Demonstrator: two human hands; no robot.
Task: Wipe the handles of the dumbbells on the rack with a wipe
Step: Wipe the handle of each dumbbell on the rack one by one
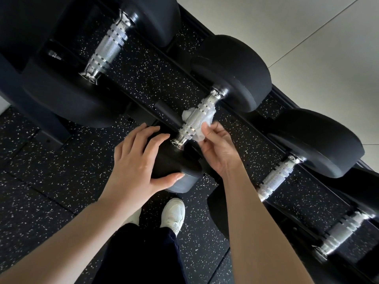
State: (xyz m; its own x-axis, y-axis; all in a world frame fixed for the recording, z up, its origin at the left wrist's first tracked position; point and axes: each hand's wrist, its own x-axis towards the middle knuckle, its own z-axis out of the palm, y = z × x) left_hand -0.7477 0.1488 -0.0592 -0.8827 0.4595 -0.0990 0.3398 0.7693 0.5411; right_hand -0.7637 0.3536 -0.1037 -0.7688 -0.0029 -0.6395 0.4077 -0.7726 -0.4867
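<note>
A black dumbbell with a knurled chrome handle [194, 121] lies on the rack [143, 64] in the middle of the view. A white wipe [202, 132] is wrapped under that handle, showing on both sides of it. My right hand [217, 150] pinches the wipe's right side against the handle. My left hand [135, 160] rests spread over the dumbbell's near black head [176, 171], thumb at its lower edge. Other dumbbells lie alongside: one handle at upper left [108, 45], another at right [276, 179], a third at lower right [346, 232].
The rack's black rails run diagonally from upper left to lower right. Black speckled rubber flooring [41, 181] lies below, and pale tiles [307, 37] at upper right. My white shoes [173, 214] and dark trousers stand just below the hands.
</note>
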